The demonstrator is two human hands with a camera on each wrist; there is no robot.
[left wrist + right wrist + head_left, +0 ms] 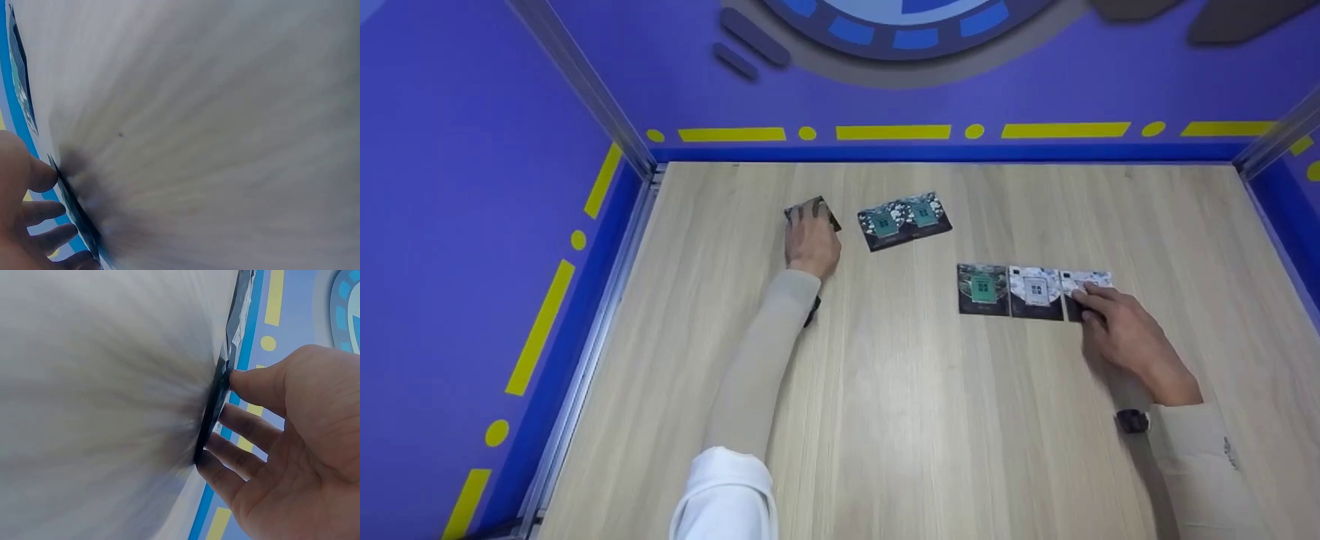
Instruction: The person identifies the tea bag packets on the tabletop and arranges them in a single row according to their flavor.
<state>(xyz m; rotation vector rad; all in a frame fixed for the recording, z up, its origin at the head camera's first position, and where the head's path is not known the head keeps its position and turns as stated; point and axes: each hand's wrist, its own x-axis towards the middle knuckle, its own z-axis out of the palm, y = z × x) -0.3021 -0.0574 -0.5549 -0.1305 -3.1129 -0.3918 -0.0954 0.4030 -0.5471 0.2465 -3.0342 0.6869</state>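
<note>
While the row at right looks settled, the work of arranging the packets seems only about half done. There, the green packet [982, 289], the middle white packet [1036, 292] and the end white packet [1099, 277] lie flat on the table [885, 375], side by side in one nearly straight line. The right hand [1132, 334] rests on the last of these, thumb and fingers spread with their tips against it, so that packet may need only a final straightening. Farther back, near the middle, the left teal packet [883, 223] and the right teal packet [924, 213] lie edge to edge as a pair, slanted and well apart from the row. Just left of them, the dark packet [831, 214] lies at another angle, mostly covered by the left hand [811, 244], whose fingers are spread over it, their tips touching it; its printed face is too hidden to read. What appears left is joining this loose one to the slanted pair, then squaring up that second group; whether both groups should finally meet cannot be told.
</note>
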